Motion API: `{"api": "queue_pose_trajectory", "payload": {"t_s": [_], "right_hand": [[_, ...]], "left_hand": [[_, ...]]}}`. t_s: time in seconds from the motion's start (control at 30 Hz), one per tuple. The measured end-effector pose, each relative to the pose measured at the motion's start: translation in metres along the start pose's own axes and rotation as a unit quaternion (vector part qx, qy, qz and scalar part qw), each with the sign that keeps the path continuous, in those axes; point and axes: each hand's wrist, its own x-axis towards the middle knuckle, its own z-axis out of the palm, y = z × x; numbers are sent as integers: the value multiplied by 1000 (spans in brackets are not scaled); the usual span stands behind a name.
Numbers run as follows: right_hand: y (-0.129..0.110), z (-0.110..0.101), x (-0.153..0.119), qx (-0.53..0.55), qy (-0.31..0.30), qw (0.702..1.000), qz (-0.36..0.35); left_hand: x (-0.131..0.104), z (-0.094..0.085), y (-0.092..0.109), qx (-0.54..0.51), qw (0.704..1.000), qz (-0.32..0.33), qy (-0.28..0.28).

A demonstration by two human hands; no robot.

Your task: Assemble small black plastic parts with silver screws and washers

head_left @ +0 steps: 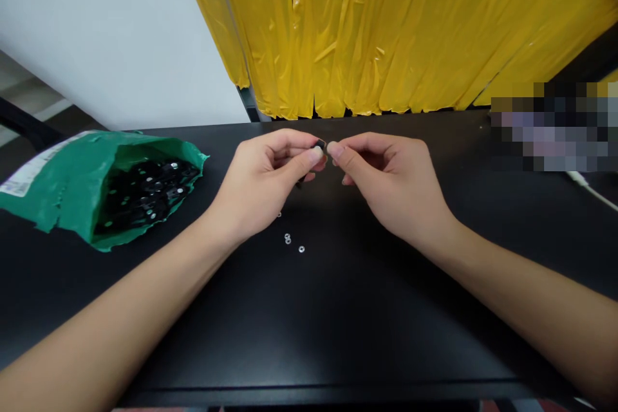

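Over the table's middle, my left hand (pixel 270 177) pinches a small black piece (pixel 320 143) between thumb and forefinger. Most of that piece is hidden by the fingers, so its kind does not show. My right hand (pixel 393 177) is close beside it, thumb and forefinger pressed together at the piece's right end. Whatever those right fingertips hold, if anything, cannot be made out. Below my left hand, several small silvery rings (pixel 302 249) lie on the table. To the left, a torn green bag (pixel 62 180) lies with its mouth toward me, full of black parts (pixel 152 190) with shiny round spots.
The black table (pixel 309 328) runs across the view. Yellow plastic sheeting (pixel 386 32) hangs behind its far edge, beside a white panel (pixel 130 32). At the right, a blurred-out object (pixel 555 132) sits near a white cable (pixel 593 192).
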Motion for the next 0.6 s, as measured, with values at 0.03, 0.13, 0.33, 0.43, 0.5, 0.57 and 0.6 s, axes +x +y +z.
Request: {"api": "queue_pose_trajectory", "payload": {"t_s": [0.03,0.13,0.33,0.43,0.5,0.57,0.6], "right_hand": [[0,0,-1,2,-1,1000,0],[1,1,-2,10,-41,999,4],[2,8,-7,-29,-87,995,-26],[1,14,-10,-14,-83,995,-52],[1,17,-11,1,-85,995,-44],[1,19,-12,14,-87,996,-27],[1,19,-12,18,-85,996,-24]], "left_hand": [[0,2,-2,-17,1000,3,13],[0,5,-5,-39,998,38,42],[-5,14,-4,-85,993,31,79],[-8,18,-3,-113,992,9,63],[-9,19,-3,-126,990,-2,58],[-10,19,-2,-126,990,-10,60],[-10,19,-2,-121,991,-11,62]]}}
